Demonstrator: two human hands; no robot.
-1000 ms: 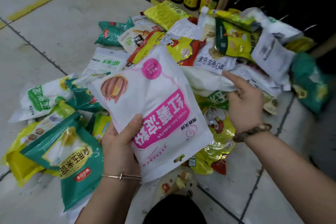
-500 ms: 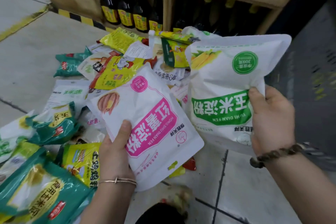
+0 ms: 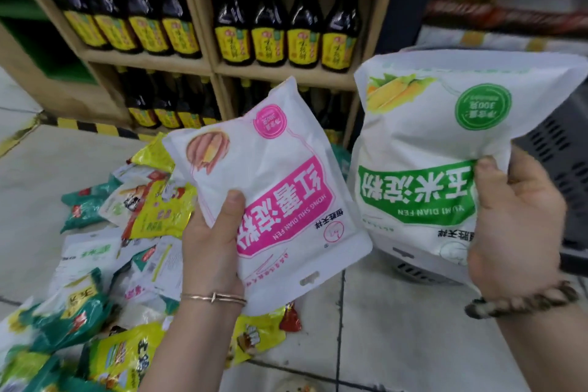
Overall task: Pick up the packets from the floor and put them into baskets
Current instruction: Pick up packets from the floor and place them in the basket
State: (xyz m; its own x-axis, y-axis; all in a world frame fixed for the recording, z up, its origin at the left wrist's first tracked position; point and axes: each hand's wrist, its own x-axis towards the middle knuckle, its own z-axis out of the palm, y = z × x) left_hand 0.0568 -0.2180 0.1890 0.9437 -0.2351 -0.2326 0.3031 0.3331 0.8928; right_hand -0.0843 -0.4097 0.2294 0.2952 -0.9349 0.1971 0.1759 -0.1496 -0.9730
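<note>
My left hand (image 3: 211,243) grips a white packet with a pink label (image 3: 273,188), held up at the centre of the view. My right hand (image 3: 515,223) grips a larger white packet with a green label (image 3: 442,150) by its right edge, lifted off the floor. A dark basket (image 3: 563,162) shows at the right edge, partly hidden behind the green-label packet and my right hand. Several yellow, green and white packets (image 3: 149,210) lie in a pile on the floor at the lower left.
A wooden shelf (image 3: 206,64) with rows of dark bottles (image 3: 270,35) stands straight ahead. Yellow and black tape (image 3: 95,127) runs along its base. Grey floor tiles (image 3: 381,328) stretch below my hands.
My right hand took the green-label packet from the pile and raised it toward the right. My left hand lifted the pink-label packet higher. The view swung up and right toward the shelf and basket.
</note>
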